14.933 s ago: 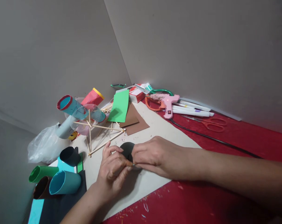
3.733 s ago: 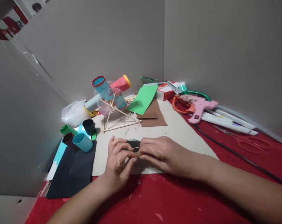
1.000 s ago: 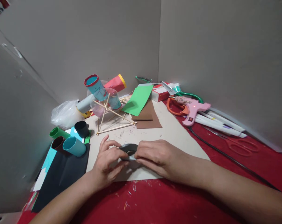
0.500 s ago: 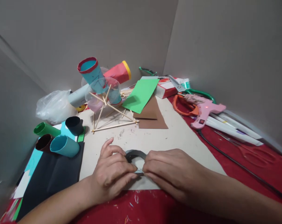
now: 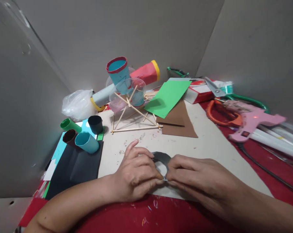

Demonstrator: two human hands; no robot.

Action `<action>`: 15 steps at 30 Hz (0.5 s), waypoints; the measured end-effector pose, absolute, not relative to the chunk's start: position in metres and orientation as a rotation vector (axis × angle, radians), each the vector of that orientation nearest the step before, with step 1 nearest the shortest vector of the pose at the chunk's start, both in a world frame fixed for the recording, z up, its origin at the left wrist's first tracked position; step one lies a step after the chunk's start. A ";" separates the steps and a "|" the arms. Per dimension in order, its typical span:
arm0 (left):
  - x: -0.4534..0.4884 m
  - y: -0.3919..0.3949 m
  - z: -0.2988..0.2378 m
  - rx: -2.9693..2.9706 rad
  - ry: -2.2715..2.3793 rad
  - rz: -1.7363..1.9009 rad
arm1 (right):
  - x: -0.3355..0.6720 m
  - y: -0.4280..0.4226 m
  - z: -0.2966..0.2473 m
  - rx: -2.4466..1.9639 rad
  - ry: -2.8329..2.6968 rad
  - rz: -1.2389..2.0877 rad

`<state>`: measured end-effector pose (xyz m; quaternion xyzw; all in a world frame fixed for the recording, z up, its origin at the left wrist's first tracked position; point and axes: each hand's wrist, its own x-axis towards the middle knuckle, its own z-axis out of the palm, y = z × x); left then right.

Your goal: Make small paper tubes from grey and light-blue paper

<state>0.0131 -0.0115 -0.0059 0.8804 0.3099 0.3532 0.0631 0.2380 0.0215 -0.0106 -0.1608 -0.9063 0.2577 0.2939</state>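
Note:
A dark grey paper ring [image 5: 162,157], curled from a strip, stands on the pale board [image 5: 131,147] in front of me. My left hand [image 5: 138,174] pinches its near side between thumb and fingers, with one finger lifted. From the other side my right hand [image 5: 195,174] pinches it too, the fingertips of both hands almost meeting at the near edge. Much of the strip is hidden behind my fingers. Beyond the hands stands a wooden-stick frame [image 5: 136,129] carrying clear plastic discs and coloured paper tubes, such as a blue tube [image 5: 120,77] with a red rim.
Green, brown, blue and black paper cups [image 5: 86,143] stand at the left on dark paper [image 5: 75,171]. A plastic bag [image 5: 77,105] lies behind them. Green paper [image 5: 169,97] rests over brown sheets [image 5: 180,129]. At the right are a pink glue gun [image 5: 254,121], its black cord, and orange-handled scissors [image 5: 213,115].
My view has turned left, so everything appears farther right. Both hands still pinch the paper ring, and its opening looks narrower.

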 end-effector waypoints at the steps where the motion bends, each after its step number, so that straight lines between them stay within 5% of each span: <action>1: 0.012 -0.011 -0.006 2.679 0.938 1.062 | 0.239 0.022 -0.011 -0.428 -2.412 0.705; 15: 0.015 -0.012 -0.006 2.664 0.897 1.051 | 0.240 0.023 -0.006 -0.493 -2.365 0.581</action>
